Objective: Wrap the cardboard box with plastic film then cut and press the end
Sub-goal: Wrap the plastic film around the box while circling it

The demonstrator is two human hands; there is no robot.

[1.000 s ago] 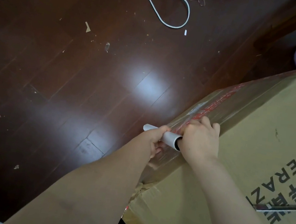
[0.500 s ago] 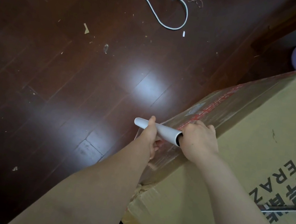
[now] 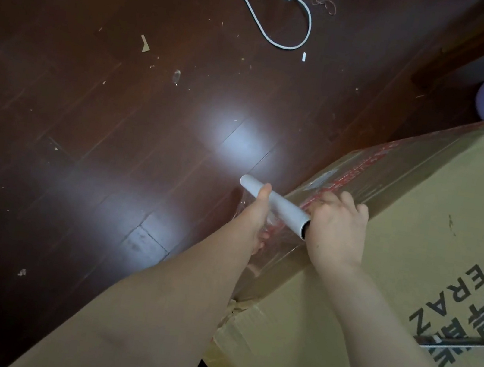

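While both hands grip a white film roll (image 3: 275, 207), clear film lies against a cardboard box (image 3: 415, 242). Left hand (image 3: 257, 208) wraps its middle; right hand (image 3: 337, 227) holds its end.

Tan cardboard box (image 3: 415, 242) on floor, white film roll (image 3: 278, 208) against its side — film clinging

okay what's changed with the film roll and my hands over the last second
The film roll slid left, off the cardboard box corner, and more tube now pokes past the left hand. Both hands keep their grip, the right hand at its near end. The box stayed put.
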